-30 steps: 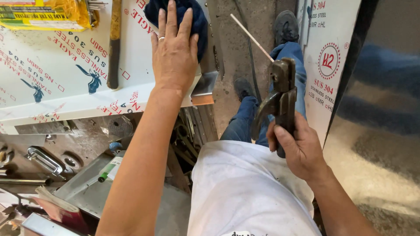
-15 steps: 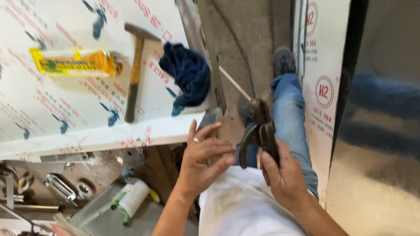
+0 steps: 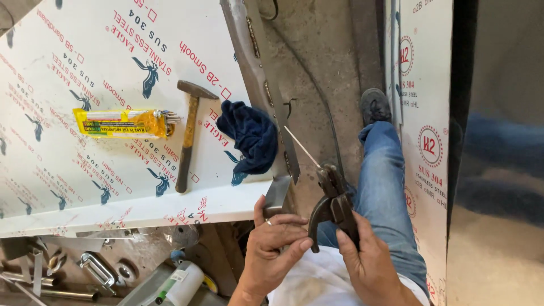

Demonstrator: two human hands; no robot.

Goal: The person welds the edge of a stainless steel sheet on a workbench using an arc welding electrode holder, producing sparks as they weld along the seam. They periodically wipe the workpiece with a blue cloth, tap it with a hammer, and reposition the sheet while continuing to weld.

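Far left, a yellow packet of rods [image 3: 122, 123] is lying on the film-covered steel sheet [image 3: 68, 68], a hammer [image 3: 188, 134] and a dark blue rag [image 3: 249, 136] resting beside it, untouched. Down at the sheet's corner, the left hand [image 3: 272, 249] is pinching one lever of the electrode holder [image 3: 331, 204], fingers closed narrowly around it. The right hand [image 3: 371, 263] is gripping the other handle firmly. A thin rod [image 3: 301, 146] is already sitting in the clamp, pointing toward the sheet's edge; no arc is showing, so welding looks not yet begun.
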